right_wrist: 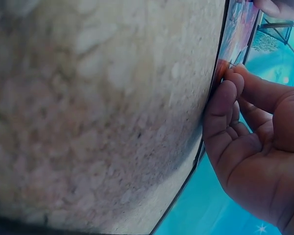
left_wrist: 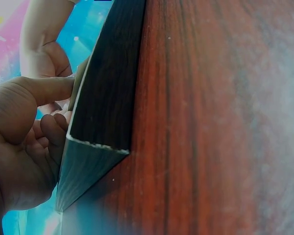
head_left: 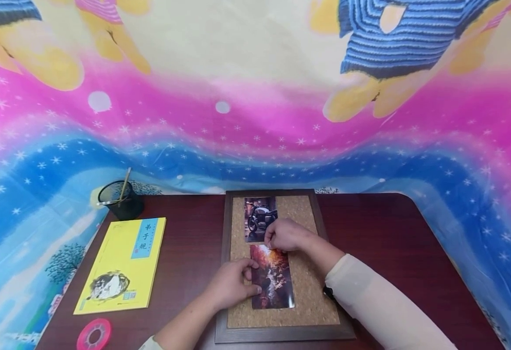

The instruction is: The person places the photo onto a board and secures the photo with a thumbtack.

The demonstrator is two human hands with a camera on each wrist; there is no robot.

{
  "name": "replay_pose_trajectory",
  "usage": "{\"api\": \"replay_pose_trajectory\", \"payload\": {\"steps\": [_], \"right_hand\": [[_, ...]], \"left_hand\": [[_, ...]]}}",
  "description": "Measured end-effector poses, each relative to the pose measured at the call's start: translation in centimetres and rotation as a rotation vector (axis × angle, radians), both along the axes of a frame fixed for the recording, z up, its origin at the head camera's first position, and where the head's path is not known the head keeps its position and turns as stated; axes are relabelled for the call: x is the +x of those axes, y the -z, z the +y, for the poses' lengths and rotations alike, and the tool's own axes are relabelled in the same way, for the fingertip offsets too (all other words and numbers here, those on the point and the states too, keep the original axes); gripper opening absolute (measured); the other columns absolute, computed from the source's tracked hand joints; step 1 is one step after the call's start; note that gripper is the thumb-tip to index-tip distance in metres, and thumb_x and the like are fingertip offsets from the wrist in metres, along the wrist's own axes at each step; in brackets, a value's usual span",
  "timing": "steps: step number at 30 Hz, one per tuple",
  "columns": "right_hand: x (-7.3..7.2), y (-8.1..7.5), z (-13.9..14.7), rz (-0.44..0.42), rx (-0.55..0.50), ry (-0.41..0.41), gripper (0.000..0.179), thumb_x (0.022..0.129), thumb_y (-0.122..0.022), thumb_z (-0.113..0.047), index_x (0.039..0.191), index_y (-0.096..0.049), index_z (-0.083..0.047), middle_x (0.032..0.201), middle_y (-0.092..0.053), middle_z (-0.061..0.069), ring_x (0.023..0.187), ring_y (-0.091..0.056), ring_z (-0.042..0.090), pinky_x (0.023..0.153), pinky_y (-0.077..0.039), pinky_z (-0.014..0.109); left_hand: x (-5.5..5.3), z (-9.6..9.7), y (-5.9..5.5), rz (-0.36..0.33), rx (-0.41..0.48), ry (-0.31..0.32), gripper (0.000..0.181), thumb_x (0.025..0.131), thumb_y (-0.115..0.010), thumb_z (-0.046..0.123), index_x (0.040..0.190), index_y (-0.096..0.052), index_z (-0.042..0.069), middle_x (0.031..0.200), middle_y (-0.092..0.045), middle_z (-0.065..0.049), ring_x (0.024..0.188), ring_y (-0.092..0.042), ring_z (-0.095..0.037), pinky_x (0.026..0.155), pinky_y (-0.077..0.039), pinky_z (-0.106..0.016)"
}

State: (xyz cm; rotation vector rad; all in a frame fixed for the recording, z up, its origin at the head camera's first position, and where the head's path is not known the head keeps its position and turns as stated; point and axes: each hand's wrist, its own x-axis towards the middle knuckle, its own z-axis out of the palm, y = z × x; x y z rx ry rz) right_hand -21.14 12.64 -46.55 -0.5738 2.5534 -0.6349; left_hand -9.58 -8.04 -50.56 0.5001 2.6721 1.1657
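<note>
A framed cork board [head_left: 312, 291] lies on the table, with a motorcycle photo [head_left: 255, 214] at its top and an autumn-coloured photo [head_left: 273, 282] just below. At the lower photo's left edge, my left hand [head_left: 231, 284] rests its thumb and index finger on the print. My right hand [head_left: 290, 234] is at that photo's upper edge, thumb and index finger pinched together. In the right wrist view a thin, pin-like piece [right_wrist: 232, 63] shows at those fingertips; I cannot tell its exact kind. The left wrist view shows the left thumb [left_wrist: 56, 90] pressing beside the board's dark frame [left_wrist: 108, 83].
A yellow book [head_left: 119, 267] lies to the left of the board. Behind it stands a black mesh pen holder [head_left: 128, 206] with sticks in it. A pink tape roll [head_left: 104, 335] lies at the front left. A printed cloth [head_left: 255, 121] hangs behind the dark red table [head_left: 382, 233].
</note>
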Motion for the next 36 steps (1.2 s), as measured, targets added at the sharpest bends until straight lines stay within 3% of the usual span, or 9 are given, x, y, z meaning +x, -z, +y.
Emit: {"api": "replay_pose_trajectory", "payload": {"steps": [9,18,25,29,36], "right_hand": [[0.4,0.3,-0.2,0.122,0.08,-0.045,0.016,0.084,-0.075,-0.008,0.076,-0.071,-0.022,0.073,-0.062,-0.009,0.073,-0.058,0.013,0.071,-0.05,0.032],[0.7,0.5,-0.4,0.136,0.069,-0.031,0.016,0.086,-0.077,-0.01,0.077,-0.071,-0.022,0.073,-0.061,-0.008,0.075,-0.058,0.014,0.074,-0.05,0.033],[0.8,0.9,0.1,0.096,-0.007,-0.002,0.015,0.09,-0.076,-0.01,0.08,-0.072,-0.021,0.07,-0.058,-0.007,0.068,-0.054,0.012,0.067,-0.047,0.03],[1.1,1.1,0.7,0.096,-0.057,0.009,0.01,0.093,-0.075,-0.011,0.089,-0.074,-0.021,0.071,-0.058,-0.007,0.066,-0.053,0.011,0.068,-0.046,0.031],[1.6,0.9,2.0,0.096,-0.134,0.06,0.008,0.093,-0.077,-0.016,0.096,-0.074,-0.024,0.073,-0.06,-0.007,0.066,-0.055,0.011,0.067,-0.047,0.033]], "left_hand": [[-0.1,0.2,0.1,0.006,-0.007,0.009,0.046,0.073,-0.092,0.025,0.113,-0.07,0.014,0.08,-0.058,0.008,0.068,-0.05,-0.005,0.069,-0.045,-0.028],[0.0,0.1,-0.2,0.05,-0.048,0.016,0.044,0.072,-0.092,0.024,0.11,-0.071,0.014,0.076,-0.055,0.009,0.067,-0.047,-0.004,0.065,-0.042,-0.027],[-0.1,0.1,-0.2,0.041,-0.057,0.02,0.045,0.072,-0.091,0.024,0.111,-0.071,0.014,0.077,-0.055,0.008,0.068,-0.047,-0.005,0.067,-0.042,-0.027],[-0.1,0.0,-0.3,0.043,-0.052,0.03,0.046,0.073,-0.092,0.024,0.112,-0.07,0.014,0.079,-0.056,0.008,0.07,-0.048,-0.005,0.07,-0.044,-0.028],[-0.1,-0.4,-0.3,0.063,0.013,0.058,0.047,0.073,-0.091,0.02,0.116,-0.071,0.012,0.083,-0.06,0.008,0.068,-0.05,-0.003,0.07,-0.046,-0.026]]}}
